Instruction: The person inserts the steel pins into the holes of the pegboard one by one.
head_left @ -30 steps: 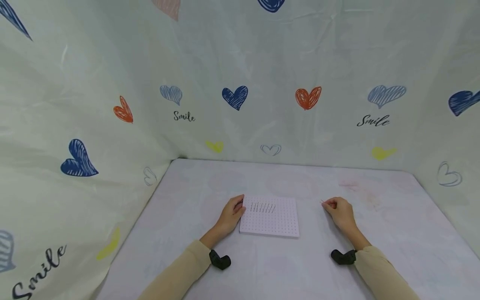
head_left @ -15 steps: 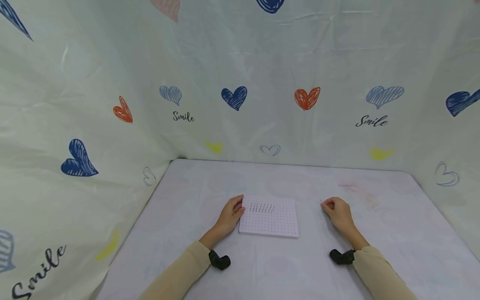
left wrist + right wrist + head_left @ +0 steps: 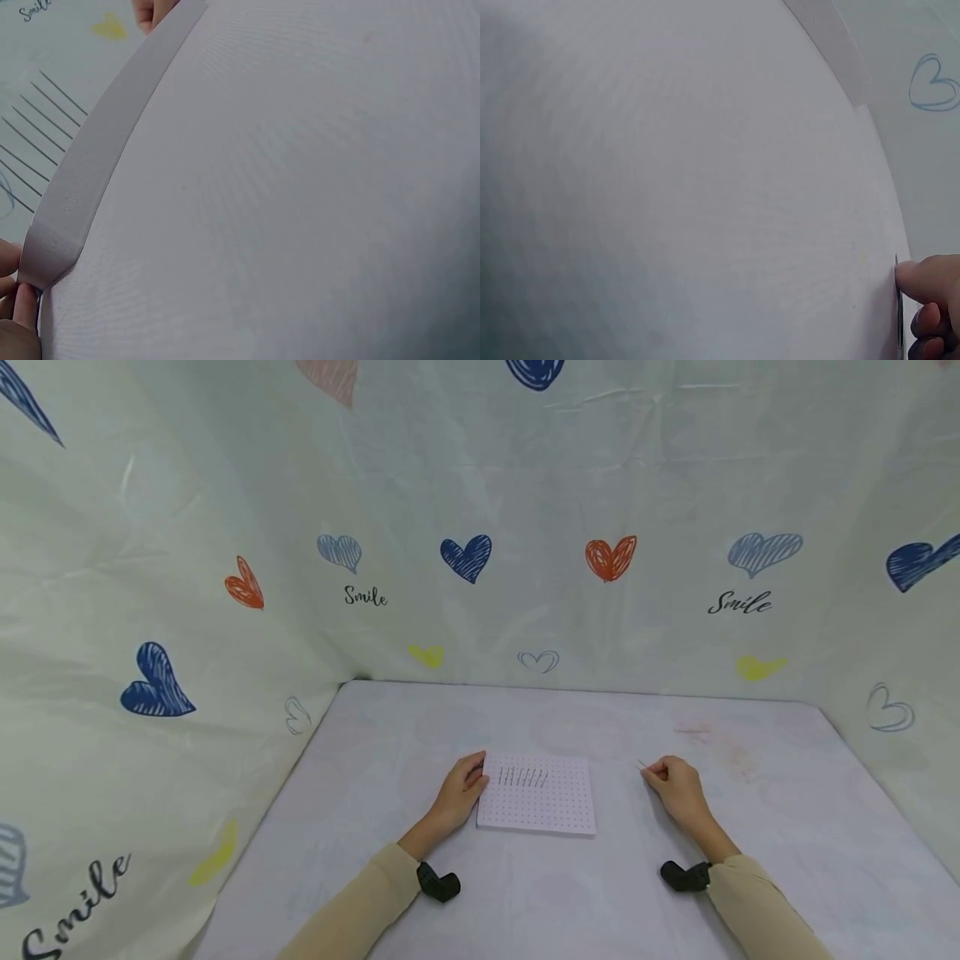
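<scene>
A white pegboard [image 3: 536, 814] with rows of small holes lies on the table. Several thin dark needle-like rods [image 3: 523, 777] stand in a row in its upper left part; the left wrist view shows them rising past the board's edge [image 3: 112, 135]. My left hand [image 3: 452, 795] grips the board at its left side, thumb and fingers at the corner in the left wrist view. To the right of the board, my right hand [image 3: 681, 787] pinches a single thin needle-like rod [image 3: 900, 322] between thumb and fingers. Its tip pokes out toward the board.
The white-covered table [image 3: 570, 902] reaches back to a pale curtain [image 3: 540, 468] printed with hearts and the word Smile. A dark wrist camera [image 3: 438, 882] sits on the left wrist and another dark camera [image 3: 685, 876] on the right. A faint reddish stain [image 3: 697, 731] marks the cloth.
Both hands stay almost in place. The rod in my right hand shows a little more of its tip than half a second ago, and the head view has shifted slightly.
</scene>
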Available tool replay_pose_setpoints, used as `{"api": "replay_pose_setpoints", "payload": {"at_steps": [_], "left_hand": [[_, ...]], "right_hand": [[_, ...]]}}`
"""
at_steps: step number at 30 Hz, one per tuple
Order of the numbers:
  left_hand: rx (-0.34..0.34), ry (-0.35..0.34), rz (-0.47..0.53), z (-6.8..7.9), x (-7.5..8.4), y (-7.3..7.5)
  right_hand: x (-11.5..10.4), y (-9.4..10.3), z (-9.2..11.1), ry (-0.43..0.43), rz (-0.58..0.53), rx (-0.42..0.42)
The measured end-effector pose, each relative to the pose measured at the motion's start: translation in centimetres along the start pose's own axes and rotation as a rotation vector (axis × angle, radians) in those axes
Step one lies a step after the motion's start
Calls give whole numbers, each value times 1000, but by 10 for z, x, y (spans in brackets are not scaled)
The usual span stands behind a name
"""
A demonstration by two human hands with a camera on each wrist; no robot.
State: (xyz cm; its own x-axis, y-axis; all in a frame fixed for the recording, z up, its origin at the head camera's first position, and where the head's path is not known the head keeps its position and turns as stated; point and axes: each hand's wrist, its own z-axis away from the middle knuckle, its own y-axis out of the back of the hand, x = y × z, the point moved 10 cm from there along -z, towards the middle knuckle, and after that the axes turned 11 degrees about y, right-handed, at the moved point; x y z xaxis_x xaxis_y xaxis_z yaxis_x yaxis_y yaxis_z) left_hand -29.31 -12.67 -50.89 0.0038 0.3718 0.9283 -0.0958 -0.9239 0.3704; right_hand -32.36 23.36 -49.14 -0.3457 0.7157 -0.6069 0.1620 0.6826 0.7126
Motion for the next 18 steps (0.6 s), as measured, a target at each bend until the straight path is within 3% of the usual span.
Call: {"api": "replay_pose_setpoints", "payload": {"at_steps": [18], "left_hand": [[0,-3,13,-1,0,0]], "right_hand": [[-10,-5,-1,73,-14,-37]]}}
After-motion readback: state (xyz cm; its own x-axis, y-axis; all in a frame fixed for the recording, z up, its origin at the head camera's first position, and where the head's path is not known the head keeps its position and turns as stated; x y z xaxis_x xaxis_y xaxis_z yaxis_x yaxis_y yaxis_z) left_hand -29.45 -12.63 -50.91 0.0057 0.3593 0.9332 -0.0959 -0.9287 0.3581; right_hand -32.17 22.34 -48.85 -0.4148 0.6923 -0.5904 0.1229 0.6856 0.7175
